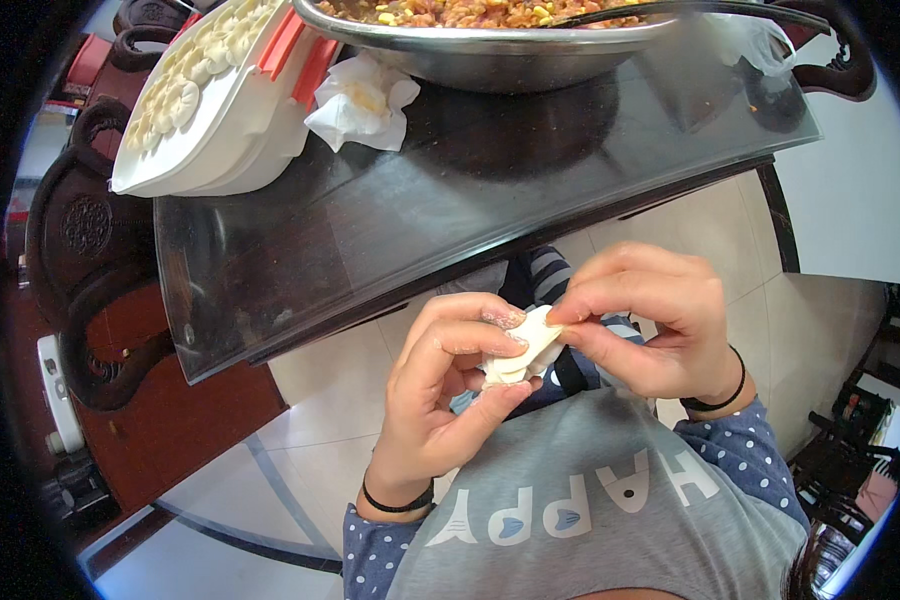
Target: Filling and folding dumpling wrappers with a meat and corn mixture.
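Above my lap, a pale dumpling point(523, 346) is held between both hands. My left hand point(450, 367) grips its body, with flour-dusted fingers on top and the thumb beneath. Thumb and forefinger of my right hand point(645, 322) pinch the dough at the dumpling's upper right edge. Beyond them, a steel bowl point(495, 56) of chopped filling point(450, 13) stands on the glass-topped table. Dark chopsticks point(645, 10) lie across the bowl's rim. Several folded dumplings point(187, 90) rest in rows on a white plastic tray point(195, 161) at the far left.
The dark table's glass edge point(480, 251) runs slantwise beyond my hands. A crumpled tissue point(360, 105) lies between tray and bowl. Red strips point(281, 45) show at the tray's side, and a clear plastic bag point(757, 45) sits at right. A carved wooden chair point(75, 225) stands left.
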